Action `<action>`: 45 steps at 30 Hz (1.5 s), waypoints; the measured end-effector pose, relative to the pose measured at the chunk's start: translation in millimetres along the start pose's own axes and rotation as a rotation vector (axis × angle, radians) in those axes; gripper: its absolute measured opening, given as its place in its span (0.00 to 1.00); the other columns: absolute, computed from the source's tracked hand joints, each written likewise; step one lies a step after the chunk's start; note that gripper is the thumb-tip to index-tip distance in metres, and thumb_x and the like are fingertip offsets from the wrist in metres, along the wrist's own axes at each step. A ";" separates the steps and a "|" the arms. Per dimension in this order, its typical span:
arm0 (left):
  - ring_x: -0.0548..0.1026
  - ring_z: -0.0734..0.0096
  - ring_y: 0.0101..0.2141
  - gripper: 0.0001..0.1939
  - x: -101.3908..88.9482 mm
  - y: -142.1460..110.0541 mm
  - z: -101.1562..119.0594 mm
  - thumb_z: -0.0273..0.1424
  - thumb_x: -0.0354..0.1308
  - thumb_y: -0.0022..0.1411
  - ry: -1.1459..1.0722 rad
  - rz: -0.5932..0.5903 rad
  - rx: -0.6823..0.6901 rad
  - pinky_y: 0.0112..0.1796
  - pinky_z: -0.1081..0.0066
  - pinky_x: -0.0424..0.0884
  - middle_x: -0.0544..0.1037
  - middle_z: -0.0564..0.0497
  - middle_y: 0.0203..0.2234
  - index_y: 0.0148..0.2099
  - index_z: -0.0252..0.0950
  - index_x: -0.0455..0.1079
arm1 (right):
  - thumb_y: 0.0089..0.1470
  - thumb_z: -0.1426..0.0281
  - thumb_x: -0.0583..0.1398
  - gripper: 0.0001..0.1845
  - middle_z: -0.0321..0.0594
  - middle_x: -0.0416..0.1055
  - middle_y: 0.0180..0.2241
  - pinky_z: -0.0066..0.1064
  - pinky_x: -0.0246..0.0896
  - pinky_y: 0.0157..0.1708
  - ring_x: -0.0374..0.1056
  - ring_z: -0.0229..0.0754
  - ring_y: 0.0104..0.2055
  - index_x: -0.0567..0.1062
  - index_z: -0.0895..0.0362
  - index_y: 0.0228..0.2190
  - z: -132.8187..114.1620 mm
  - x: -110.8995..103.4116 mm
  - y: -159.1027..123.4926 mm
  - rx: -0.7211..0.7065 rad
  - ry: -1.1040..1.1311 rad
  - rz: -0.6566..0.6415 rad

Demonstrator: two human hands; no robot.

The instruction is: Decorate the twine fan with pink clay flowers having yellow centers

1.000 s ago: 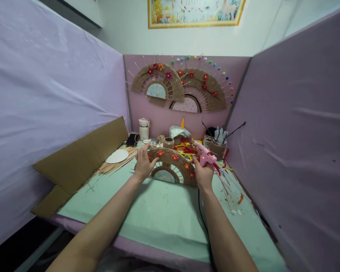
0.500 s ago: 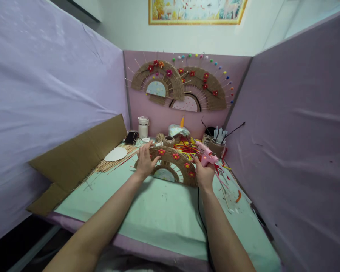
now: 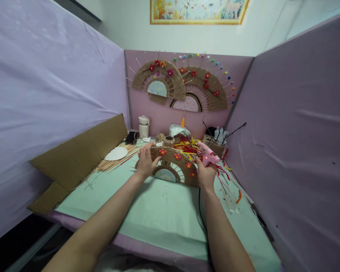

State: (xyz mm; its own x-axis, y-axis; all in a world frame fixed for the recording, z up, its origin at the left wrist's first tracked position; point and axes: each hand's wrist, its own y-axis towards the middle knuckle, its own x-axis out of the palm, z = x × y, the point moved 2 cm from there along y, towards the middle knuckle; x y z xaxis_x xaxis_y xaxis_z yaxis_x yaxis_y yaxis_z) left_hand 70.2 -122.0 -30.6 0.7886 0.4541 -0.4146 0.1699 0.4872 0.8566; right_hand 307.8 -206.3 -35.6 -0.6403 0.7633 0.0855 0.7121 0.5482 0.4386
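Note:
A brown woven fan [image 3: 174, 163] with red flowers and a pale blue centre stands on edge on the green table [image 3: 158, 211]. My left hand [image 3: 145, 161] grips the fan's upper left rim, fingers curled over it. My right hand [image 3: 206, 174] is closed round a pink glue gun [image 3: 206, 155], whose red light is on and whose nozzle points up and left, just right of the fan's right end. A black cord [image 3: 201, 211] runs from the gun down toward me.
A cardboard sheet [image 3: 79, 155] leans on the left wall, with thin sticks [image 3: 115, 163] and a white disc [image 3: 116, 153] beside it. Jars, twine rolls [image 3: 168, 141], red and yellow strips [image 3: 187, 147] and a cup of tools [image 3: 217, 145] crowd the back. Two finished fans [image 3: 184, 85] hang on the rear wall.
My left hand has closed further over the fan's rim and the fan has tilted slightly upright. The glue gun has stayed beside the fan's right end.

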 end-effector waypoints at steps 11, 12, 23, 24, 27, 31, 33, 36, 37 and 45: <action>0.64 0.51 0.56 0.38 1.2 0.4 -1.7 0.34 0.63 0.57 -0.014 0.015 0.001 0.56 0.51 0.58 0.68 0.40 0.54 0.66 0.40 0.51 | 0.44 0.57 0.64 0.20 0.46 0.77 0.28 0.38 0.64 0.37 0.70 0.48 0.32 0.78 0.63 0.29 2.3 -0.9 0.2 0.012 -0.011 0.013; 0.63 0.51 0.56 0.38 1.2 0.1 -1.9 0.34 0.63 0.57 -0.013 0.020 0.004 0.56 0.51 0.58 0.68 0.40 0.54 0.66 0.40 0.51 | 0.44 0.57 0.64 0.20 0.47 0.77 0.29 0.38 0.64 0.37 0.70 0.48 0.32 0.78 0.63 0.29 2.3 -0.9 0.2 0.012 -0.013 0.013; 0.64 0.52 0.56 0.34 -3.4 -4.4 -2.5 0.35 0.62 0.58 0.001 0.087 0.004 0.56 0.51 0.58 0.67 0.39 0.54 0.63 0.39 0.53 | 0.42 0.56 0.65 0.23 0.47 0.77 0.31 0.37 0.64 0.37 0.70 0.48 0.34 0.77 0.63 0.33 3.6 -1.8 1.3 0.005 -0.023 0.029; 0.64 0.52 0.56 0.33 -5.0 -4.9 -2.0 0.34 0.62 0.58 -0.001 0.102 0.006 0.56 0.51 0.58 0.67 0.39 0.54 0.63 0.38 0.53 | 0.42 0.56 0.65 0.24 0.47 0.77 0.31 0.37 0.63 0.38 0.70 0.48 0.34 0.77 0.63 0.33 3.8 -2.1 1.5 0.004 -0.027 0.038; 0.65 0.54 0.54 0.30 -13.0 -8.0 1.4 0.33 0.60 0.59 -0.010 0.183 -0.018 0.56 0.52 0.59 0.68 0.40 0.52 0.61 0.37 0.56 | 0.41 0.55 0.66 0.24 0.46 0.76 0.30 0.37 0.63 0.37 0.70 0.48 0.34 0.77 0.63 0.32 3.8 -3.0 1.7 0.005 -0.036 0.059; 0.66 0.57 0.53 0.25 -27.8 -15.6 2.1 0.33 0.60 0.59 -0.087 0.338 -0.197 0.53 0.57 0.62 0.69 0.42 0.50 0.57 0.38 0.61 | 0.42 0.54 0.65 0.25 0.47 0.76 0.31 0.37 0.63 0.38 0.70 0.49 0.35 0.77 0.63 0.34 2.0 -4.2 1.6 0.004 -0.040 0.080; 0.67 0.60 0.51 0.22 -33.8 -19.6 -5.0 0.33 0.61 0.58 -0.190 0.429 -0.348 0.50 0.61 0.64 0.69 0.44 0.49 0.54 0.39 0.63 | 0.41 0.54 0.65 0.25 0.47 0.77 0.32 0.37 0.63 0.39 0.70 0.49 0.37 0.77 0.63 0.34 0.8 -4.9 1.5 0.001 -0.042 0.092; 0.69 0.67 0.45 0.19 -39.3 -25.5 -26.4 0.32 0.65 0.52 -0.474 0.638 -0.626 0.45 0.68 0.64 0.71 0.50 0.42 0.46 0.38 0.65 | 0.41 0.54 0.65 0.25 0.48 0.77 0.32 0.37 0.63 0.39 0.70 0.50 0.36 0.77 0.63 0.34 -0.6 -5.7 1.8 0.001 -0.043 0.107; 0.70 0.70 0.42 0.18 -40.2 -27.3 -34.3 0.32 0.66 0.50 -0.567 0.700 -0.700 0.43 0.70 0.64 0.71 0.52 0.39 0.42 0.38 0.65 | 0.41 0.54 0.65 0.25 0.48 0.77 0.32 0.37 0.63 0.38 0.70 0.50 0.36 0.77 0.63 0.33 -0.8 -5.9 1.9 0.002 -0.042 0.111; 0.67 0.82 0.24 0.15 -42.6 -36.6 -60.6 0.32 0.70 0.43 -0.940 0.713 -0.942 0.30 0.77 0.63 0.69 0.58 0.22 0.29 0.33 0.67 | 0.40 0.52 0.66 0.26 0.46 0.75 0.29 0.37 0.64 0.35 0.69 0.48 0.33 0.76 0.63 0.32 1.8 -8.5 4.3 0.012 -0.032 0.138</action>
State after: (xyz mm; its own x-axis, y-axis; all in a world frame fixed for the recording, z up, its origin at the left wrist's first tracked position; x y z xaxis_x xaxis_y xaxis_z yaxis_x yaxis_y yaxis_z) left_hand -5.4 -114.0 -62.8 0.6821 0.3438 0.6454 -0.5428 0.8295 0.1318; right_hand 316.8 -209.8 -36.0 -0.5268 0.8421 0.1160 0.7963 0.4411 0.4140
